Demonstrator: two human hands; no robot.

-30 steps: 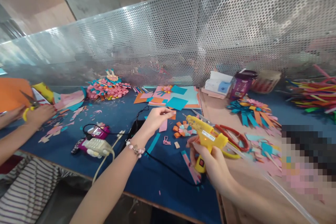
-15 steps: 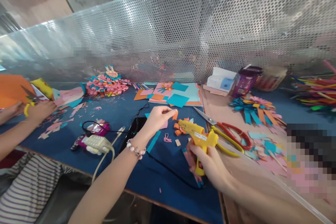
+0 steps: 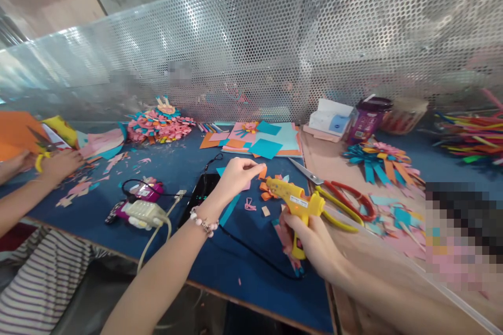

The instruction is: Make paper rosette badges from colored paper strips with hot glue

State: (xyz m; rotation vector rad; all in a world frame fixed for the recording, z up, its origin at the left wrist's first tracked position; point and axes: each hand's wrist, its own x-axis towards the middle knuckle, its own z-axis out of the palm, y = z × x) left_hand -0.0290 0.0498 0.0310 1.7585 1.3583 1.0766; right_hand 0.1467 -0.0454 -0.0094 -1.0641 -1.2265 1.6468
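Between thumb and fingertips, my left hand pinches a small piece of orange paper. My right hand is wrapped round the handle of a yellow glue gun. Its nozzle points left, close to the orange paper. Just under the nozzle lies an orange paper flower, partly hidden by the gun. A pink paper scrap and a small beige piece lie on the blue table nearby. Behind the gun's grip is a pink and blue paper strip bundle.
Right of the gun lie scissors with red and yellow handles. A black phone and a power strip are at left. Stacked coloured paper sits behind. A neighbour's hand holds yellow-handled scissors at far left. A perforated metal screen closes the back.
The view has shifted very slightly. Both hands keep nearly the same pose, with the orange paper and the glue gun still held close together.
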